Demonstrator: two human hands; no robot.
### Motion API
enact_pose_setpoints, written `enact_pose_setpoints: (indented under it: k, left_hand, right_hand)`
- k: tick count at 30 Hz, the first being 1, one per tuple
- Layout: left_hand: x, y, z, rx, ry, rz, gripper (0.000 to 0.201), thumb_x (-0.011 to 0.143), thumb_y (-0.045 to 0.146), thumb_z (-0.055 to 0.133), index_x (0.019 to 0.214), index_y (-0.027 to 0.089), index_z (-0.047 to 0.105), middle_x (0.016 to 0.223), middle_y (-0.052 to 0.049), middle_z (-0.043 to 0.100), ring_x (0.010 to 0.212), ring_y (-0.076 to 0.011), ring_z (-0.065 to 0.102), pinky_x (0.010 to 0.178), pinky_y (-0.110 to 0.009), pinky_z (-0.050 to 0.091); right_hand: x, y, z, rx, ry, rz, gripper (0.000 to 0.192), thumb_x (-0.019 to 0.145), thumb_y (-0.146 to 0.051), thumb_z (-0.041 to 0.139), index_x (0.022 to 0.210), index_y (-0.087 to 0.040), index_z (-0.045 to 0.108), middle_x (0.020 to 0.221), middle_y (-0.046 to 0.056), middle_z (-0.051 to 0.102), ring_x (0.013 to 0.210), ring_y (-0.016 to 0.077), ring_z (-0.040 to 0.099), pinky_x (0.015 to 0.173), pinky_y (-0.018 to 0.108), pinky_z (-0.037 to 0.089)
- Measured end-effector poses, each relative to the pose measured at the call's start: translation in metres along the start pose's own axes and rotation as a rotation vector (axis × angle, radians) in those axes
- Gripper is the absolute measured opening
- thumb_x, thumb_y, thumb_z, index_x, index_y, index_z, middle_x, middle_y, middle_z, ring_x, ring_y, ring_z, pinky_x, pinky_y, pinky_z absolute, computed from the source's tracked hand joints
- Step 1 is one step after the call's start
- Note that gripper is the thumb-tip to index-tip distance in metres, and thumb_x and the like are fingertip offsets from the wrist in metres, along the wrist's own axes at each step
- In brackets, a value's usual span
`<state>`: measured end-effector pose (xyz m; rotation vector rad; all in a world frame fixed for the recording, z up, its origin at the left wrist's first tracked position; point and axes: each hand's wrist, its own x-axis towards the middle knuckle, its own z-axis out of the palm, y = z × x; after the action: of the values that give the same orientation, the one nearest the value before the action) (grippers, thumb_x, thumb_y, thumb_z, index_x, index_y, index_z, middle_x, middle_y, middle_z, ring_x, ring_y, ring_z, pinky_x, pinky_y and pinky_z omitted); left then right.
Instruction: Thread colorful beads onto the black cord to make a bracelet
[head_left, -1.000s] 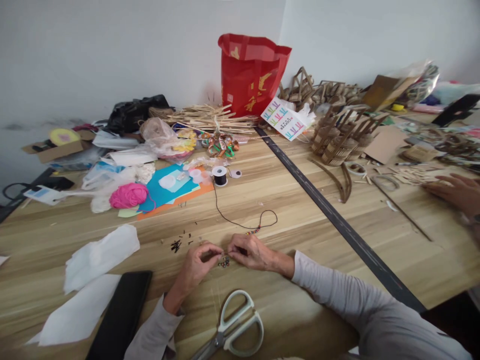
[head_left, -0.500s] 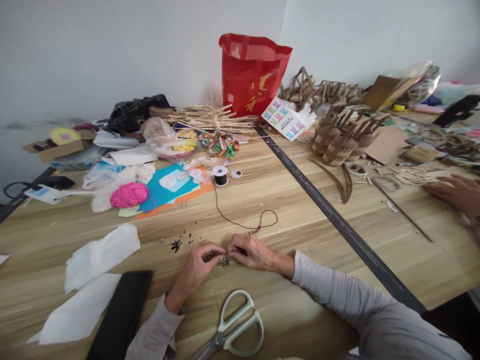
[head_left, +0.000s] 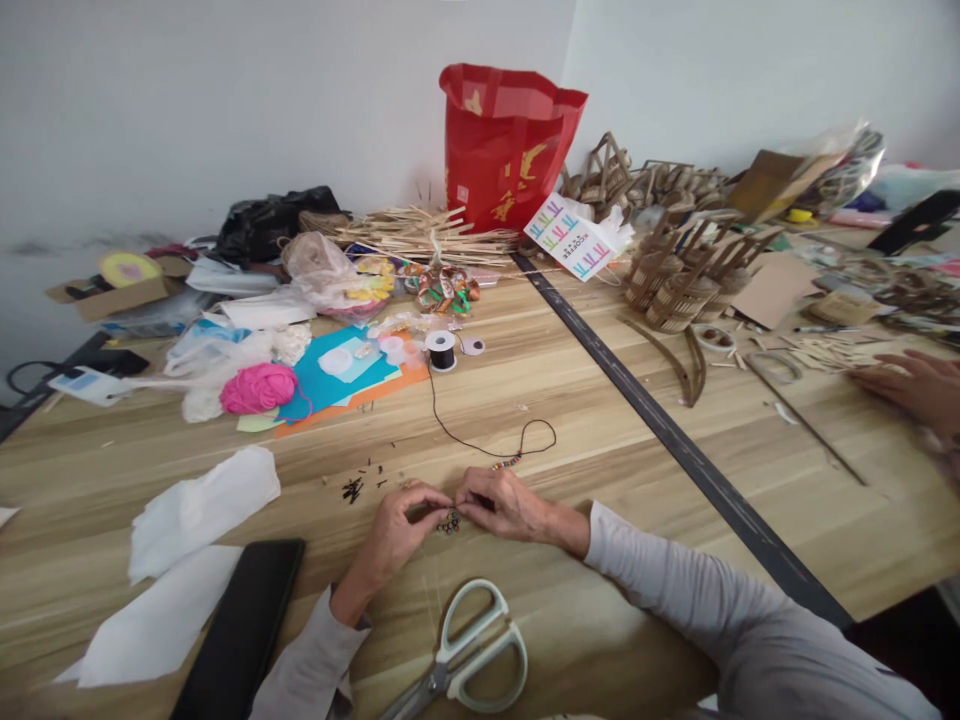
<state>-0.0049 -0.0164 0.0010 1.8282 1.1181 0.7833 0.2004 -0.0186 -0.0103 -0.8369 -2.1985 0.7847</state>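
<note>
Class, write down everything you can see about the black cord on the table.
The black cord is thin and dark. It runs from a small spool wound with the same cord, curves toward the person, loops once and carries a few coloured beads near the right hand. It lies slack on the wooden table; its end is hidden where the left hand meets the right.

Scissors (head_left: 469,655) lie near me on my table (head_left: 570,400); pink yarn (head_left: 259,388) and a red bag (head_left: 504,145) sit farther back.

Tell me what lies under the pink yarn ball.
The pink yarn ball rests on the edge of blue paper, with orange paper beneath. What is directly under it is hidden.
</note>
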Motion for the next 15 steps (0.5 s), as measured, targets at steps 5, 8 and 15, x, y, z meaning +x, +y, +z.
enact_pose_setpoints:
  k: [5, 8, 15]
  left_hand:
    - [0.0004, 0.0007, 0.0004, 0.002, -0.013, -0.011, 0.008, 0.073, 0.018, 0.065, 0.074, 0.018, 0.073, 0.073, -0.005, 0.071, 0.071, -0.0179, 0.064, 0.07, -0.027, 0.048]
    - [0.0006, 0.0003, 0.0006, 0.003, -0.016, -0.016, 0.008, 0.073, 0.018, 0.065, 0.074, 0.017, 0.073, 0.074, -0.005, 0.07, 0.072, -0.018, 0.064, 0.07, -0.027, 0.049]
    - [0.0, 0.0017, 0.0002, 0.01, -0.003, -0.022, 0.006, 0.072, 0.019, 0.066, 0.074, 0.018, 0.072, 0.074, -0.004, 0.07, 0.071, -0.0177, 0.064, 0.069, -0.027, 0.05]
  right_hand:
    - [0.0004, -0.001, -0.0004, -0.005, 0.008, -0.01, 0.011, 0.089, -0.017, 0.051, 0.084, -0.014, 0.06, 0.074, 0.003, 0.058, 0.066, 0.0121, 0.053, 0.061, 0.022, 0.041]
    - [0.0006, -0.0013, -0.0005, -0.002, 0.006, -0.003, 0.011, 0.089, -0.018, 0.051, 0.084, -0.014, 0.059, 0.075, 0.003, 0.058, 0.066, 0.0118, 0.053, 0.061, 0.021, 0.041]
    - [0.0002, -0.0002, -0.0003, -0.005, -0.005, -0.006, 0.01, 0.09, -0.018, 0.05, 0.084, -0.014, 0.058, 0.075, 0.003, 0.058, 0.067, 0.0126, 0.054, 0.062, 0.022, 0.042]
